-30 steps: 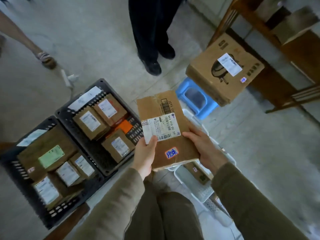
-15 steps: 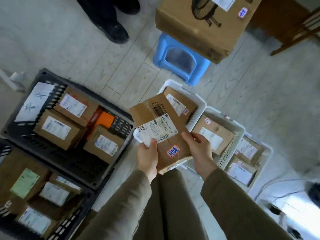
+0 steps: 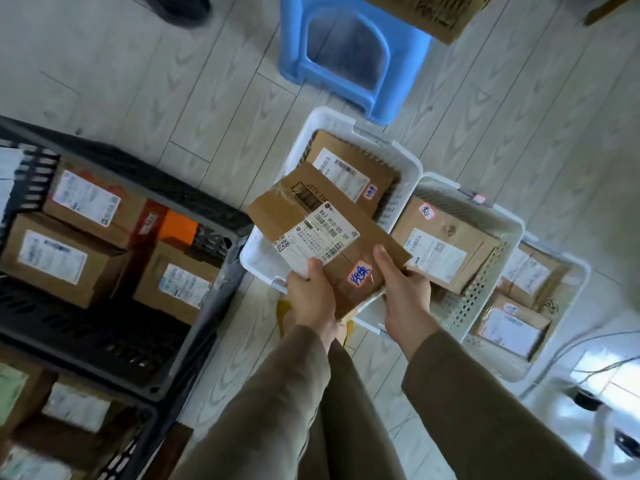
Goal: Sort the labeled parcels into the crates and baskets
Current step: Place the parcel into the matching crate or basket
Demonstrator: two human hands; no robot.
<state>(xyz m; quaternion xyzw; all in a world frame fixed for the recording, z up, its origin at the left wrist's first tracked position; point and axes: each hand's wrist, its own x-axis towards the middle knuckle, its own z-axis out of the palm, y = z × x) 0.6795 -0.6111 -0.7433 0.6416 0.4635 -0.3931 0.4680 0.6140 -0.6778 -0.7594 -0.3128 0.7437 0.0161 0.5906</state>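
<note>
So we're mid-sort here, one parcel [image 3: 277,211] in hand and not yet dropped anywhere. It's a flat brown cardboard one with a white shipping label on top and a little red-edged sticker [image 3: 360,273] with blue handwriting near our end. Both hands have it. Our left hand [image 3: 311,299] grips the near-left corner, thumb down on the label's edge and fingers tucked underneath. Our right hand [image 3: 405,289] grips the near-right edge the same way, thumb on top. The parcel hangs in the air, a bit tilted, over the near end of the first white basket [image 3: 346,124].

Where it could go: three white baskets in a row on our right (the first, the middle basket [image 3: 485,199] and the far basket [image 3: 581,268]), each with parcels already in. There's also a black crate [image 3: 138,154] on our left and a second crate [image 3: 145,410] nearer us, both part full. A blue stool [image 3: 346,53] sits beyond the baskets.

Our read is that this is the check-the-sticker step. The box [image 3: 356,168] lying in the first basket has a blue-written sticker too, and the one in the middle basket looks different, but it's all too small for us to read. So the next move is to match our sticker to a bin, lower the parcel flat onto what's there, and let go with both hands.
</note>
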